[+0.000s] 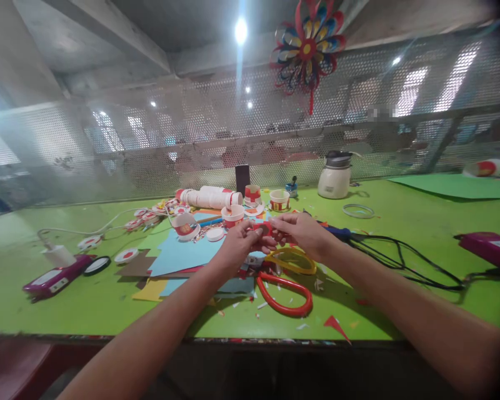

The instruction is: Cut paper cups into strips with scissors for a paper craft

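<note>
Between both hands, above the middle of the green table (pixel 358 308), is a small red paper piece (pixel 261 227). My left hand (pixel 246 239) pinches its left side. My right hand (pixel 295 229) grips its right end with thumb and fingers. Just below my hands lie scissors with one yellow and one red handle (pixel 284 309), their blades partly hidden. Light blue paper sheets (pixel 179 256) are spread under and left of my left hand. Beyond the hands stands a cut paper cup (pixel 233 215), and a white disc (pixel 215 234) lies nearby.
Stacked paper cups (pixel 210 198) lie on their side at the back. A white kettle-like jug (pixel 334 180) stands back right. A blue-handled tool (pixel 337 232) trails black cord rightward. Purple power strips (pixel 60 275) sit at both sides. A paper flower ornament (pixel 307 49) hangs above.
</note>
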The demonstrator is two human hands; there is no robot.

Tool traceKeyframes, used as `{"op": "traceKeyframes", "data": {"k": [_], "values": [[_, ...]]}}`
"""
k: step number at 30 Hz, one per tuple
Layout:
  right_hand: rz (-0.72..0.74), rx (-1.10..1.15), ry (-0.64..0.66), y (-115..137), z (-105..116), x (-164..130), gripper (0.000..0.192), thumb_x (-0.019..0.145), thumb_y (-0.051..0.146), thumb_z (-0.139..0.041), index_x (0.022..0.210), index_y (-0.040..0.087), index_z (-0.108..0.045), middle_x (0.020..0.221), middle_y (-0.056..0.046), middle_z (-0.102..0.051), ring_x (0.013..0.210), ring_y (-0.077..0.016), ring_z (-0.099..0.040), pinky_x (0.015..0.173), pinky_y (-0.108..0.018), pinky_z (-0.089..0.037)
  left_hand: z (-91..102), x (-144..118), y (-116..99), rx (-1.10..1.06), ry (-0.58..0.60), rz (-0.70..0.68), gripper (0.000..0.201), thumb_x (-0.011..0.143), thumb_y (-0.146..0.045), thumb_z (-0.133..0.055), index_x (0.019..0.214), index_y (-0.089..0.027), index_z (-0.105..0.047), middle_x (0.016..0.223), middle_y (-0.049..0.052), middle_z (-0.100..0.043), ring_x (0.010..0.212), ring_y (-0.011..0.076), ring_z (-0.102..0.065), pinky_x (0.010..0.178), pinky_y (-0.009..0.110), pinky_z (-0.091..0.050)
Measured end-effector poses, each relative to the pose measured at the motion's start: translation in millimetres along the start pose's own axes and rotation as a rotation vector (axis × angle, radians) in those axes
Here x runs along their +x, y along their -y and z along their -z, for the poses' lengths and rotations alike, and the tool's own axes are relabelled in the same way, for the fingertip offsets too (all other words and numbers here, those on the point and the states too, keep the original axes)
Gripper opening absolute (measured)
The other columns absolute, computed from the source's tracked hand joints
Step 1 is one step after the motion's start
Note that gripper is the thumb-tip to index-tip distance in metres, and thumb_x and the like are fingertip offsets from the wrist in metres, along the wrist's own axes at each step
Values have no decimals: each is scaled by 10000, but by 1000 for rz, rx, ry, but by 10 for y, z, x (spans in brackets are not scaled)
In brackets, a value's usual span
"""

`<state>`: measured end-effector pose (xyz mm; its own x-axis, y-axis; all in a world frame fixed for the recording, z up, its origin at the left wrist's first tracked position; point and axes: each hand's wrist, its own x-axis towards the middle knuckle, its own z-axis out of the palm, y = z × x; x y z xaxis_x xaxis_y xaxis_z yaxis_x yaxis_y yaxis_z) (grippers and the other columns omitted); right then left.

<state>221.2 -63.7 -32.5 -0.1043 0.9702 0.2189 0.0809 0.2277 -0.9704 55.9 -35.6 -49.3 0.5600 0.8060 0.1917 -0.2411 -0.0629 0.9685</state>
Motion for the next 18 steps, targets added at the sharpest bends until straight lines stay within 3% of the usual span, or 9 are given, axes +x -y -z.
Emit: {"op": "traceKeyframes", "data": {"k": [8,18], "values": [[-28,-29,-18,-121,-21,16,367,627,493,-764,598,172,-590,497,45,-562,481,-90,-483,500,-249,-370,-34,-13,12,-23,-2,29,290,764,-334,-711,817,-153,-490,720,70,-721,686,163,-691,640,263,-511],[-6,-85,-40,-107,-21,12,351,652,484,-737,603,166,-597,493,51,-549,468,-81,-459,496,-244,-356,-12,-42,-65,-36,42,80,194,831,-312,-624,832,-132,-551,718,86,-726,660,146,-686,637,237,-512]]}}
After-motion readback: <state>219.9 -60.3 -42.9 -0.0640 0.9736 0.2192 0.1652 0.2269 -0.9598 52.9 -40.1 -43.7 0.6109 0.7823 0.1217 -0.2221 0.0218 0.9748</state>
